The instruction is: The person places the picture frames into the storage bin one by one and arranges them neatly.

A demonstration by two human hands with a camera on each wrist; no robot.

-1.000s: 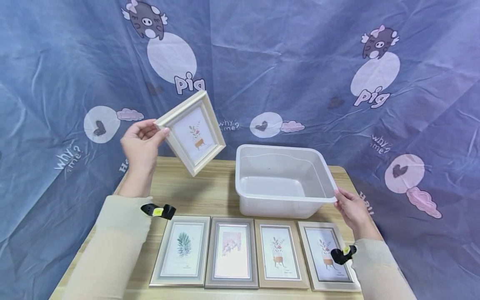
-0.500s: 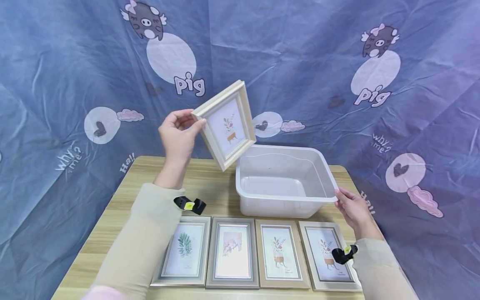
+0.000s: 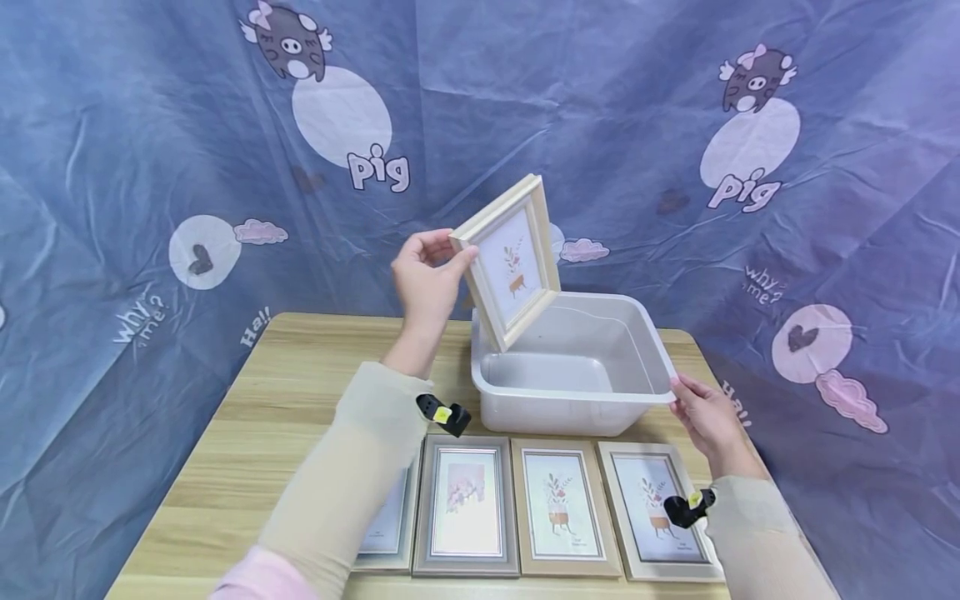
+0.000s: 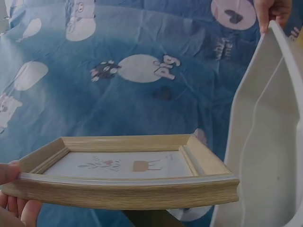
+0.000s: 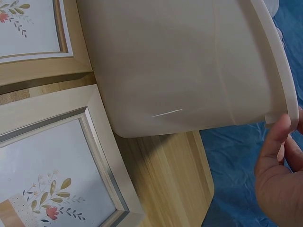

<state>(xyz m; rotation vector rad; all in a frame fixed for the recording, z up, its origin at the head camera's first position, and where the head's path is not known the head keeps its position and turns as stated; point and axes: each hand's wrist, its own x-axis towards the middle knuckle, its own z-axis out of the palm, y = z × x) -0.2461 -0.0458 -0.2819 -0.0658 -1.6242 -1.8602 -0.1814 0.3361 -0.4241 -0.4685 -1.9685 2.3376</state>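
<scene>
Corner-pinching frame w/ L hand near tub's 10 o'clock, prob. sparing pic; pinching rim at 4 w/ R hand, prob. steadying.

The left arm extended diagonally from the lower edge to mid-view, the left hand raised in a pinch grip. The right hand, right of centre, also pinched; its finger curl appeared partly hidden.

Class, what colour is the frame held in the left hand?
The frame is pale tan with a wood-like grain, best seen in the left wrist view.
</scene>
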